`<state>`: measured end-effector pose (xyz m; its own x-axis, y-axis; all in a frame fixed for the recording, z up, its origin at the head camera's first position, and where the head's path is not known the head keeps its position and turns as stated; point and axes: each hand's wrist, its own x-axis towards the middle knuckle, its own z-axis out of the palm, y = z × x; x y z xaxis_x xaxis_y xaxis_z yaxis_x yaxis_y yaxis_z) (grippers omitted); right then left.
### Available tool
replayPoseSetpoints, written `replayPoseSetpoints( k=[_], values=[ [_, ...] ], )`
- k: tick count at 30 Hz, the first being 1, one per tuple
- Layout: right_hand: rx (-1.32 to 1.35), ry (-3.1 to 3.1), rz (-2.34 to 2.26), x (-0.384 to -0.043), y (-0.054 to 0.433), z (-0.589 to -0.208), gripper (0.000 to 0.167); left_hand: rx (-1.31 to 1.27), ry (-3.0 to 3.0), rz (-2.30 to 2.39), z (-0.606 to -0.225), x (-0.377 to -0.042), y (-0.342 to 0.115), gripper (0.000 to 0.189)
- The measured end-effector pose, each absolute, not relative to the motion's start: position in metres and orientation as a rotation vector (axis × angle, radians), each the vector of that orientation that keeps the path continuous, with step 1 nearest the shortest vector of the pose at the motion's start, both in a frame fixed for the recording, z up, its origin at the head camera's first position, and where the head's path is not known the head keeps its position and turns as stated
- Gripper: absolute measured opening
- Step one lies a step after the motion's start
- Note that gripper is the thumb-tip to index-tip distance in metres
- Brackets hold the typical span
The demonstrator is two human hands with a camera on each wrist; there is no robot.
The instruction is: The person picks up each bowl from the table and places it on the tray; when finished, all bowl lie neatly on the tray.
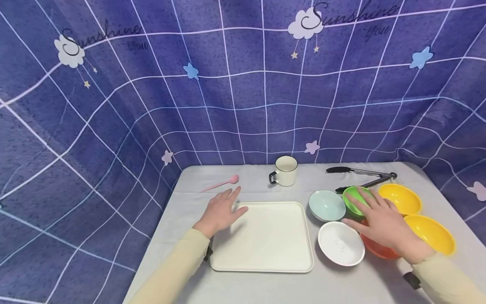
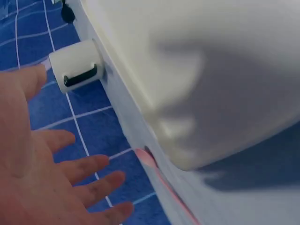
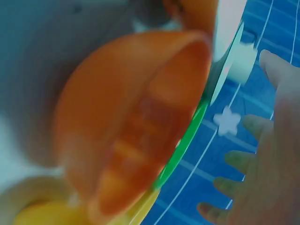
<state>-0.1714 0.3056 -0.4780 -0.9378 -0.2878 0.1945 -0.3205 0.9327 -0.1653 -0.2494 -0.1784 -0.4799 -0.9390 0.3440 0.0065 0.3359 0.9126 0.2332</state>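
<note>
Fingers spread and holding nothing, my left hand [image 1: 221,212] hovers above the upper left part of a cream tray [image 1: 265,240]. A pink spoon [image 1: 224,183] lies just beyond its fingertips. My right hand [image 1: 383,221], fingers also spread, is over an orange bowl [image 1: 379,249] and a green bowl [image 1: 355,207], hiding part of both. In the right wrist view the orange bowl [image 3: 126,126] stands below the palm, apart from it. Around that hand sit a white bowl [image 1: 341,244], a pale blue bowl [image 1: 327,205] and two yellow bowls [image 1: 400,199].
A cream mug [image 1: 286,171] with a black handle stands behind the tray. Black-handled tongs [image 1: 366,175] lie at the back right, behind the bowls. A white cloth [image 1: 182,253] covers the table, and a blue grid-patterned curtain [image 1: 243,93] rises at the back and sides.
</note>
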Motion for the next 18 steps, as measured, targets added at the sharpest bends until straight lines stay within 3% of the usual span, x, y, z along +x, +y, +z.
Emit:
replayPoseSetpoints(
  k=[12,18],
  values=[
    [0.125,-2.914,0.409,-0.128,0.415,-0.508,0.101,0.278,3.026,0.631,-0.514,-0.234,-0.226,0.065],
    [0.064,-2.859,0.505,-0.108,0.446,-0.525,0.106,0.133,2.969,0.721,-0.534,-0.222,-0.236,0.065]
  ],
)
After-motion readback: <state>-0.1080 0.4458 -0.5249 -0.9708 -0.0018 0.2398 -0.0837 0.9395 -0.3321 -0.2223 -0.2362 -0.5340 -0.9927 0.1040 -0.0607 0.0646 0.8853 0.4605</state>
